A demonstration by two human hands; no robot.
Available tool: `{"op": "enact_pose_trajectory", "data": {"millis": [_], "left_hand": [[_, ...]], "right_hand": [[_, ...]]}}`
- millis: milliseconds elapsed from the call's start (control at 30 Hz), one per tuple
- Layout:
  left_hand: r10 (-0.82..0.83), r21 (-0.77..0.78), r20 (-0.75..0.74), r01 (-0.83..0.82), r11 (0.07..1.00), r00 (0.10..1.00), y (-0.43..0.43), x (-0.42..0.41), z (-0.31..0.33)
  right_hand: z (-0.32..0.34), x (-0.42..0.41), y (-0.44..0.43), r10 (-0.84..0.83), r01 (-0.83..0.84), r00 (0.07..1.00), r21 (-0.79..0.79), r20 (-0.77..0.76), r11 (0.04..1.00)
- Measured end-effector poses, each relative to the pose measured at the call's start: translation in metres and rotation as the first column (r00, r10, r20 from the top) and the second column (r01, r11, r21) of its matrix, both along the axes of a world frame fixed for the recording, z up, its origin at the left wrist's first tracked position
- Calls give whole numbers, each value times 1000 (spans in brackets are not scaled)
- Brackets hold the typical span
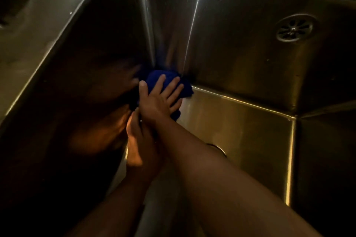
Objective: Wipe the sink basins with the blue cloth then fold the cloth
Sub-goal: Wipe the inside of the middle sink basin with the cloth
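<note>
Wiping is under way in the deep stainless-steel sink basin (240,121). The crumpled dark-blue cloth (187,89) sits jammed in a corner, well left of and below the round slotted metal strainer (294,28). The right hand (159,100) presses it flat, fingers straight and spread. The left hand (134,140), farther from the strainer, is half hidden, so its grip cannot be told. The next move probably calls for sweeping out of the corner; folding has not begun.
</note>
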State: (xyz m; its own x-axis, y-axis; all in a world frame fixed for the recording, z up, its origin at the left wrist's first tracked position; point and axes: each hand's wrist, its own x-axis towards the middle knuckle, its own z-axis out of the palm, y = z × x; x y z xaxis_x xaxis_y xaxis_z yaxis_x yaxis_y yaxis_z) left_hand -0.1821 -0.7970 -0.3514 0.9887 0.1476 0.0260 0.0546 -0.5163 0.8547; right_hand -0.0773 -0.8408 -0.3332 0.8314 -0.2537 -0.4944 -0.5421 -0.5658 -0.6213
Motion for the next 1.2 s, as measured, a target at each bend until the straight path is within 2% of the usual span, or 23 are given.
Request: {"op": "enact_pose_trajectory", "data": {"millis": [67, 133, 167, 233, 333, 400, 467, 600, 700, 867, 1033, 1200], "left_hand": [[-98, 298, 74, 72, 952, 992, -6, 12, 6], [-189, 501, 15, 156, 851, 982, -17, 33, 12], [-205, 546, -59, 203, 813, 977, -22, 44, 15], [-199, 609, -213, 289, 738, 957, -37, 64, 17], [-159, 675, -342, 360, 644, 926, -50, 85, 13], [-194, 720, -347, 393, 572, 917, -47, 91, 8], [-270, 750, -313, 412, 517, 910, -38, 96, 2], [-439, 764, -294, 485, 426, 849, -30, 104, 5], [-510, 762, -384, 576, 296, 770, -25, 113, 13], [-603, 693, -564, 721, 26, 564, -13, 106, 33], [-603, 520, -725, 839, -159, 335, 7, 55, 47], [-580, 399, -803, 847, -350, 139, 36, -13, 52]], "right_hand": [[16, -13, -30, 49, -57, 997, 148, 59, 987], [28, -42, -64, 3, -48, 982, 237, 186, 970], [32, -62, -82, -20, -25, 969, 179, 246, 983], [30, -111, -117, -42, 62, 959, -62, 280, 996], [18, -176, -165, -50, 102, 989, -405, 137, 909], [7, -205, -188, 24, -52, 998, -537, -60, 842], [-4, -221, -199, 144, -250, 964, -576, -224, 778], [-15, -226, -207, 188, -307, 948, -580, -257, 755], [-25, -228, -216, 192, -305, 948, -561, -252, 770], [-23, -225, -212, 153, -275, 952, -519, -265, 809], [-11, -225, -210, 177, -289, 947, -473, -267, 833], [-5, -223, -210, 207, -326, 929, -411, -307, 852]]}}
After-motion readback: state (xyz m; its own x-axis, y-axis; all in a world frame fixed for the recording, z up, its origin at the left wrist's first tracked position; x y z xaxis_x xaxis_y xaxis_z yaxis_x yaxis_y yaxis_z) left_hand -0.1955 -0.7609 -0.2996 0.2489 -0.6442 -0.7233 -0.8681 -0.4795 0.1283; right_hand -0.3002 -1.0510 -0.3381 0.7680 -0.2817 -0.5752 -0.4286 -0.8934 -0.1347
